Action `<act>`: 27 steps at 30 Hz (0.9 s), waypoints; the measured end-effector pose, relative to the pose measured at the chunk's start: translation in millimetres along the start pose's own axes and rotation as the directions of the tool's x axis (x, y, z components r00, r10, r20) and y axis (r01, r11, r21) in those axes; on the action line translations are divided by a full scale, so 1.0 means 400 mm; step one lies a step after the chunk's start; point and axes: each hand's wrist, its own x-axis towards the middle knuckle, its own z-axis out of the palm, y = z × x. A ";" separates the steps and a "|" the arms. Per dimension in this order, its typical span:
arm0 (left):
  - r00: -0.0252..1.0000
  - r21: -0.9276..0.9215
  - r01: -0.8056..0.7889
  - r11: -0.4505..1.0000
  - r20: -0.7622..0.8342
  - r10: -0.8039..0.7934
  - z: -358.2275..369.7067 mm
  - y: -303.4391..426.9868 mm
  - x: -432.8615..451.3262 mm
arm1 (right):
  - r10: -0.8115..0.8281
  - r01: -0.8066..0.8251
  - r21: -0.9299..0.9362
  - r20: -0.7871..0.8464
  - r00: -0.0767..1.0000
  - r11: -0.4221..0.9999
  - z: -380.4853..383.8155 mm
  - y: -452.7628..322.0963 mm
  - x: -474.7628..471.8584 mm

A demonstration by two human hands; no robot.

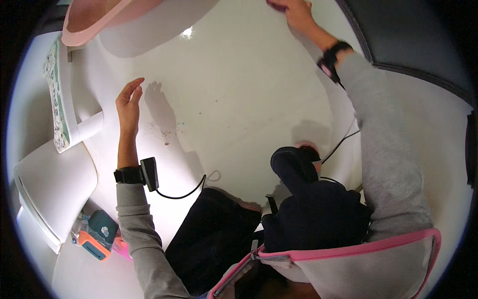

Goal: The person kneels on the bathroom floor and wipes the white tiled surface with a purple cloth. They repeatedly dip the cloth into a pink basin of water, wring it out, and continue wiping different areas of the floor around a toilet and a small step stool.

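My right hand (300, 17) is at the top edge, reaching over the pale glossy floor (242, 82). It grips a dark reddish-purple object (277, 5), mostly cut off by the picture's edge, so its kind is unclear. My left hand (129, 104) is raised at the left, thumb apart from the fingers, holding nothing. Its shadow falls on the floor beside it. Brown crumbs (167, 144) and small specks of dirt lie on the floor to the right of my left forearm.
A pink plastic basin (82, 35) stands at the upper left. Below it are a white fixture with a green floral panel (58, 101) and a white rounded fixture (59, 183). An orange-and-teal item (93, 246) sits lower left. Dark panel (414, 33) at upper right; cables (183, 197) trail from my wrists.
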 end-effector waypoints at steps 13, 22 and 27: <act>0.984 -0.161 -0.169 0.972 0.032 0.177 0.069 0.152 0.031 | -0.204 0.480 -0.775 0.435 0.877 0.411 -0.306 0.077 -0.639; 0.996 -0.210 -0.066 0.975 0.050 0.079 0.078 0.153 0.034 | -0.231 0.237 -0.387 0.063 0.971 0.891 -0.038 -0.110 -0.003; 0.997 -0.237 -0.072 0.969 0.023 0.079 0.073 0.108 0.034 | -0.468 0.680 -0.587 0.497 0.731 0.439 -0.100 0.040 -0.103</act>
